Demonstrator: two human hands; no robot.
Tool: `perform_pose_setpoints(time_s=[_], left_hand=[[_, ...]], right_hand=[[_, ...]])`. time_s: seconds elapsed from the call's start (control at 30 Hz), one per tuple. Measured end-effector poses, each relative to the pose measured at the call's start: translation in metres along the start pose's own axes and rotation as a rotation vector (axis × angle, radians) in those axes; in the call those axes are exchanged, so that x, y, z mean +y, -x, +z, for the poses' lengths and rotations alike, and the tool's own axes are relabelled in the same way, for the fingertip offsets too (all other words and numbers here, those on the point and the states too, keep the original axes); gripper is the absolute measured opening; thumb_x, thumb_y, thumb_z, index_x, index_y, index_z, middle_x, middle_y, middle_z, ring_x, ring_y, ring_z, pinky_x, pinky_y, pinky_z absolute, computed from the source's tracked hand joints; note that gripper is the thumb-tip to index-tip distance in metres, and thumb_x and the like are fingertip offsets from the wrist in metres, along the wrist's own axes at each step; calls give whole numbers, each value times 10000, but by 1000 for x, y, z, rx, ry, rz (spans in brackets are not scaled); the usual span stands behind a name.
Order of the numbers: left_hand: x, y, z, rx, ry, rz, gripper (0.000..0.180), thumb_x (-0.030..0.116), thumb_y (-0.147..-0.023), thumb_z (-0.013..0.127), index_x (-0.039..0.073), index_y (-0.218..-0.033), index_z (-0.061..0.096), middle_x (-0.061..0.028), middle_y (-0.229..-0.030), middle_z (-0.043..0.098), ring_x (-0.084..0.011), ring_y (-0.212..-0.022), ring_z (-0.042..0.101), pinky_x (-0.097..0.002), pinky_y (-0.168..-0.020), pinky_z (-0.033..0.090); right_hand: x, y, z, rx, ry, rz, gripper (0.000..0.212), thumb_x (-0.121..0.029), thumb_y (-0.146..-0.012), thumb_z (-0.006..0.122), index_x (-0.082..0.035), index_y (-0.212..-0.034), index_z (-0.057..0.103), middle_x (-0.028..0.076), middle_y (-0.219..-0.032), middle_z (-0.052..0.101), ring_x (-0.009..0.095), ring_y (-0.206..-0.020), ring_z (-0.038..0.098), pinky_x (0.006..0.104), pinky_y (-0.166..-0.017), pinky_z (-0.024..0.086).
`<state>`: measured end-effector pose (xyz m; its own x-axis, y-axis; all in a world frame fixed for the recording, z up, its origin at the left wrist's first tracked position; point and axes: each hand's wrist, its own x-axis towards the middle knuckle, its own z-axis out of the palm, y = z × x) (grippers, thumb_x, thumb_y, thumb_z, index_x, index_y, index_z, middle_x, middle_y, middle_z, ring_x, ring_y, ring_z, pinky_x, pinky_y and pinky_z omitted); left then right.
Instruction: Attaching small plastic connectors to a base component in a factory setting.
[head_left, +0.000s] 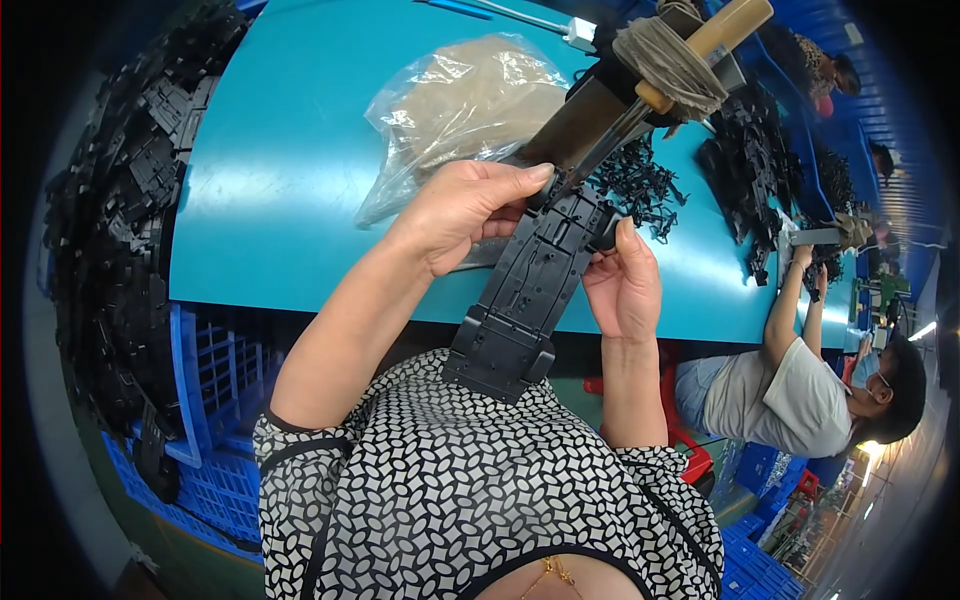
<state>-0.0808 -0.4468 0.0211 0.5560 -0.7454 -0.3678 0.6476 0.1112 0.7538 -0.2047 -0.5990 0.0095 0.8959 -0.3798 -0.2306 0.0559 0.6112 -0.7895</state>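
A long black molded plastic part (530, 280) with ribs and small holes lies tilted between my hands, over the table's front edge. My left hand (478, 205) grips its far left corner, thumb on top. At its far right side my right hand (622, 285) pinches the edge with the thumb raised against it. The part's far end touches or nearly touches a dark metal bench tool (585, 115), whose top is a wooden handle (728, 32) bound with grey cloth wrapping (668, 68); I cannot tell whether they are in contact.
On the blue-green tabletop (260, 180) lie a clear plastic bag (460, 110) and a pile of small black pieces (640, 180). Black parts (130, 250) heap over blue crates (215, 370) at left. Another person (800, 395) works farther along the table, beside more black parts (755, 170).
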Motion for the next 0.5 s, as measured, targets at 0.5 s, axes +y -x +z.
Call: perform_pose_setpoints(time_s=[0.5], left_hand=[[-4, -1, -3, -5, -2, 0, 330, 335, -780, 654, 25, -890, 639, -44, -791, 627, -84, -684, 575, -208, -634, 458]], right_hand=[[-3, -2, -3, -47, 7, 61, 221, -254, -885, 513, -43, -919, 569, 6, -814, 592, 72, -672, 472, 230, -638, 396]])
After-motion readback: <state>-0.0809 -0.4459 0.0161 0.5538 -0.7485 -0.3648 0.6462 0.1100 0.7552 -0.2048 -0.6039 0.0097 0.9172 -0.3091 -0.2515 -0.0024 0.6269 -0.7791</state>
